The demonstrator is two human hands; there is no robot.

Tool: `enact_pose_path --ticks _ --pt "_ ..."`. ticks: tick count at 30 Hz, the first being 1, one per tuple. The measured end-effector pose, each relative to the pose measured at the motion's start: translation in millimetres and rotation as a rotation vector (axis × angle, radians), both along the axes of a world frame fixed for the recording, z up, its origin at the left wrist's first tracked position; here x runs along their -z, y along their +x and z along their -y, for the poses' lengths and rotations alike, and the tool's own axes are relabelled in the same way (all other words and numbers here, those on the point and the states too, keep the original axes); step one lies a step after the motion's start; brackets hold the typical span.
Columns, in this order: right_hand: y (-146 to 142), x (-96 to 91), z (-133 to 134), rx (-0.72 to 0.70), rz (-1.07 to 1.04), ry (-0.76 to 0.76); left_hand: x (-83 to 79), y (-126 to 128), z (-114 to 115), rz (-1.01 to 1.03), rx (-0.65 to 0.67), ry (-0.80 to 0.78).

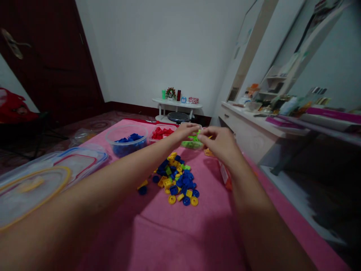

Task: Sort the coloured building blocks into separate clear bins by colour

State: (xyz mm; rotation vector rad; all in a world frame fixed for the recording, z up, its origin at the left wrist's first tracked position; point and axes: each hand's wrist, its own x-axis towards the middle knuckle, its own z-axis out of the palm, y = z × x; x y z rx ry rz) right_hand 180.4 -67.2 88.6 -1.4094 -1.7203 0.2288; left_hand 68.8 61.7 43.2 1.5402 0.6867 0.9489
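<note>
Both my hands reach out over a pink cloth (175,233). My left hand (184,132) and my right hand (220,141) meet with fingers pinched on a small bright green plastic piece (195,137). Right under them is a clear tub with green pieces (189,144). On the cloth nearer to me lies a pile of blue, yellow and green plastic pieces (177,178).
A round clear tub of blue pieces (126,141) and a tub of red pieces (162,132) stand at the back. Container lids (50,173) lie at the left. A dresser with clutter (270,116) runs along the right; a small white table (177,103) stands by the wall.
</note>
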Motion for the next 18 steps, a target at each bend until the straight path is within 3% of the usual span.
enact_pose_path --ticks 3,6,12,18 --pt "-3.3 25.1 -8.3 -0.136 0.32 -0.325 14.1 -45.9 15.4 -0.135 -0.065 0.087" --pt "-7.9 49.0 -14.7 -0.154 0.451 -0.474 26.6 -80.2 34.5 -0.223 -0.099 0.206" --pt "-17.2 75.2 -20.1 -0.128 0.484 -0.495 35.0 -115.8 69.0 -0.475 -0.179 0.466" --pt "-22.4 74.9 -19.4 -0.145 0.46 -0.476 26.8 -126.0 85.7 -0.761 0.016 0.826"
